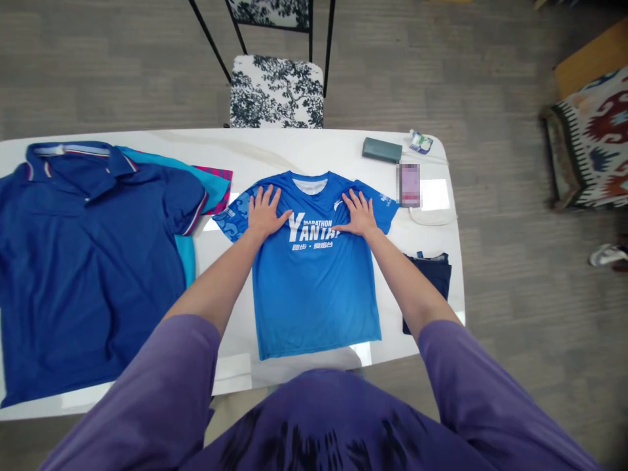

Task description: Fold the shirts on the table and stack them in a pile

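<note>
A blue T-shirt (314, 294) with white "Marathon Yantai" lettering lies spread flat on the white table, its neck toward the far edge. My left hand (265, 212) rests on its upper left chest near the sleeve, fingers spread. On the upper right chest, beside a small white logo, lies my right hand (359, 214), also with fingers apart. Both palms face down on the cloth, and neither hand grips it. The lettering shows between my hands, its right end partly covered by my right thumb.
A navy polo shirt (88, 261) lies at the left over a turquoise garment (186, 258) and a pink-patterned one (223, 183). At the right are folded dark clothing (436, 271), a phone (409, 185), a dark green case (381, 150) and a small packet (420, 142). Beyond the table (235, 373) stands a chair (277, 91).
</note>
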`<act>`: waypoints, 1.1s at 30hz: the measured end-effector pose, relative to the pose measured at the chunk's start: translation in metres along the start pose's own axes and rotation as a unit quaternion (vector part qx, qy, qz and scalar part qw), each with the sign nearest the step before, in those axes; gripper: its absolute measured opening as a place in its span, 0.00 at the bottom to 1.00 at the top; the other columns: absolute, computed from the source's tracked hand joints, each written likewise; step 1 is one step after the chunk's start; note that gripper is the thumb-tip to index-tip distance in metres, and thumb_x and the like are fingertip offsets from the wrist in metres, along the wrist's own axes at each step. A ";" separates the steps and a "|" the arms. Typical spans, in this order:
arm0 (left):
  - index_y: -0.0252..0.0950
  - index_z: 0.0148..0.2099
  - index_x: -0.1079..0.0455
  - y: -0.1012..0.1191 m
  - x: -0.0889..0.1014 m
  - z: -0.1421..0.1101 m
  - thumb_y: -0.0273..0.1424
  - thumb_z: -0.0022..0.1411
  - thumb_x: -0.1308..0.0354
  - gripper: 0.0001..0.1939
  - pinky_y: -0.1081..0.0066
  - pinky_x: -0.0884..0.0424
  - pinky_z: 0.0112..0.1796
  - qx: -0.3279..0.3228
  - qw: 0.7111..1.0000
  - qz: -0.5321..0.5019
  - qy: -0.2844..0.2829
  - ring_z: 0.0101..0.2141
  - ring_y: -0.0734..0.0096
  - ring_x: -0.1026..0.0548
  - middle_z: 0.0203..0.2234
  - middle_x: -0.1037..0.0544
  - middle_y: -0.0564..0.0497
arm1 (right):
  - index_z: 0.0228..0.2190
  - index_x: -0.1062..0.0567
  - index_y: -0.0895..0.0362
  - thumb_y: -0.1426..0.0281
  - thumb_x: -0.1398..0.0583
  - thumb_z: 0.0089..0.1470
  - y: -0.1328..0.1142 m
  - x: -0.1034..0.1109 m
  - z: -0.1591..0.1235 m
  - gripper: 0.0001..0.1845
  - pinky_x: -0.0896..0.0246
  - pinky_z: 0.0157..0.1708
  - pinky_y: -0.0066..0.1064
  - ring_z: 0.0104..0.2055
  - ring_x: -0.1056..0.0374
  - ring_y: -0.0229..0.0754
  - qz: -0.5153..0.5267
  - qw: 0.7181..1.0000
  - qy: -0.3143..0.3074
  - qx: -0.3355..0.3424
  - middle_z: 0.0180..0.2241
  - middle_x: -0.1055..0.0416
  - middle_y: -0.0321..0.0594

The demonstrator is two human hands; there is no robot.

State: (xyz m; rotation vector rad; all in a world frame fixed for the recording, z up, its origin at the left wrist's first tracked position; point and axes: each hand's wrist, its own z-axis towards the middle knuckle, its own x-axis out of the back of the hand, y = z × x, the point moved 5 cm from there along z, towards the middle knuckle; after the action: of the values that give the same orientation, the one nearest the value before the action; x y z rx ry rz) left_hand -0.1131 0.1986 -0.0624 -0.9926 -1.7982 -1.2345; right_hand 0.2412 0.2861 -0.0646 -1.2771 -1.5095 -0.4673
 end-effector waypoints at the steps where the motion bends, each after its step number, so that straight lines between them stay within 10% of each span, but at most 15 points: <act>1: 0.38 0.95 0.47 -0.001 0.003 0.006 0.58 0.82 0.44 0.52 0.33 0.66 0.88 -0.001 1.000 -0.003 0.005 0.91 0.40 0.63 0.92 0.53 0.44 | 0.92 0.57 0.54 0.26 0.36 0.66 -0.002 0.005 0.006 0.75 0.76 0.88 0.84 0.94 0.70 0.79 -0.008 1.000 0.005 -0.002 0.93 0.66 0.51; 5: 0.36 0.96 0.56 0.008 0.011 -0.025 0.62 0.83 0.46 0.56 0.36 0.70 0.88 -0.013 0.998 -0.016 0.057 0.91 0.44 0.71 0.93 0.61 0.45 | 0.92 0.65 0.55 0.34 0.48 0.78 -0.014 0.011 -0.027 0.63 0.77 0.90 0.80 0.95 0.74 0.70 0.010 0.994 0.102 -0.029 0.93 0.70 0.48; 9: 0.41 0.97 0.64 0.022 -0.024 -0.155 0.68 0.78 0.43 0.64 0.37 0.64 0.89 -0.034 0.999 -0.023 0.028 0.89 0.43 0.71 0.92 0.63 0.47 | 0.92 0.66 0.55 0.36 0.52 0.79 -0.026 -0.042 -0.152 0.60 0.70 0.92 0.76 0.95 0.69 0.65 0.054 0.991 0.116 -0.047 0.93 0.67 0.46; 14: 0.67 0.94 0.74 0.010 -0.105 -0.346 0.71 0.64 0.34 0.72 0.45 0.39 0.86 0.021 0.996 -0.041 -0.078 0.87 0.48 0.50 0.88 0.45 0.58 | 0.87 0.78 0.24 0.31 0.42 0.72 -0.036 -0.137 -0.320 0.65 0.42 0.89 0.71 0.90 0.48 0.68 0.080 0.992 0.079 -0.062 0.91 0.59 0.20; 18: 0.68 0.94 0.74 0.000 -0.123 -0.400 0.70 0.59 0.31 0.76 0.39 0.36 0.85 0.064 0.990 -0.055 -0.109 0.86 0.40 0.44 0.87 0.42 0.55 | 0.86 0.77 0.17 0.30 0.41 0.72 -0.049 -0.154 -0.366 0.63 0.27 0.80 0.76 0.87 0.42 0.74 0.100 0.991 0.086 -0.036 0.89 0.47 0.19; 21: 0.62 0.96 0.69 0.003 -0.094 -0.347 0.66 0.69 0.35 0.68 0.34 0.41 0.87 0.042 0.994 -0.070 -0.070 0.88 0.39 0.51 0.89 0.45 0.53 | 0.85 0.80 0.18 0.29 0.42 0.72 -0.052 -0.126 -0.319 0.63 0.35 0.84 0.80 0.89 0.46 0.77 0.090 0.992 0.081 -0.045 0.90 0.49 0.24; 25: 0.43 0.97 0.55 -0.006 -0.034 -0.185 0.58 0.85 0.50 0.50 0.34 0.57 0.89 0.022 0.998 -0.064 0.018 0.90 0.41 0.64 0.92 0.54 0.46 | 0.91 0.72 0.41 0.38 0.51 0.82 -0.037 -0.059 -0.169 0.55 0.61 0.91 0.79 0.94 0.58 0.70 0.045 0.993 0.102 -0.028 0.93 0.57 0.44; 29: 0.37 0.95 0.48 -0.042 0.004 -0.040 0.59 0.88 0.55 0.48 0.36 0.67 0.88 0.023 0.996 -0.073 0.053 0.91 0.45 0.65 0.92 0.51 0.42 | 0.91 0.54 0.54 0.42 0.55 0.85 0.004 -0.012 -0.031 0.50 0.67 0.90 0.80 0.95 0.63 0.65 0.032 0.990 0.133 -0.040 0.92 0.55 0.52; 33: 0.37 0.94 0.46 -0.072 0.008 0.016 0.64 0.86 0.53 0.51 0.40 0.75 0.88 -0.020 0.995 -0.076 0.057 0.91 0.47 0.68 0.92 0.49 0.44 | 0.89 0.46 0.58 0.39 0.54 0.85 0.043 -0.010 0.021 0.50 0.71 0.91 0.76 0.95 0.64 0.63 0.025 0.989 0.137 -0.050 0.92 0.56 0.53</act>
State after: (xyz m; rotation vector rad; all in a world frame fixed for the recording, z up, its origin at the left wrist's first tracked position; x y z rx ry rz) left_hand -0.1825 0.1981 -0.0877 -0.8022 -1.7933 -1.3964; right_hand 0.2684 0.3143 -0.0945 -1.2679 -1.2333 -0.6652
